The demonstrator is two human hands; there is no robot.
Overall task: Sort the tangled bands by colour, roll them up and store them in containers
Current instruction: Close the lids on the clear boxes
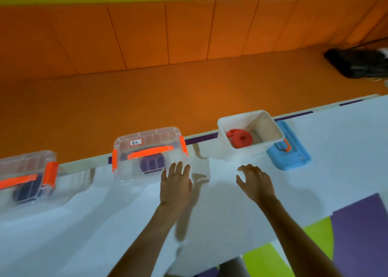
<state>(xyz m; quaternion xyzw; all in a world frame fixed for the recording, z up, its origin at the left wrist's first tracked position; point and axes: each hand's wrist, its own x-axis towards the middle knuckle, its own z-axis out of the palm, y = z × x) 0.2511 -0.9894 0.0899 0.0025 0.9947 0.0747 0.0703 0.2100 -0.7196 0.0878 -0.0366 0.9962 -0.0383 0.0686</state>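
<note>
Head view: the only camera, looking down on the bench [84, 224].
Left hand [176, 184]: fingers straight, holding nothing, tips at the near corner of the middle clear container [150, 142]; whether they touch is unclear.
Right hand [255, 183]: fingers loosely curled, empty, short of the white tub [247, 150].
Purple roll [152, 163]: latched inside the middle clear container, likely done.
Red roll [241, 138]: lies in the open tub; blue lid [289, 150] is just beside it, probably going on next.
Count: three containers, the left clear container [27, 163] among them; three rolls, one in each, including a dark roll [25, 192]; one loose lid.
</note>
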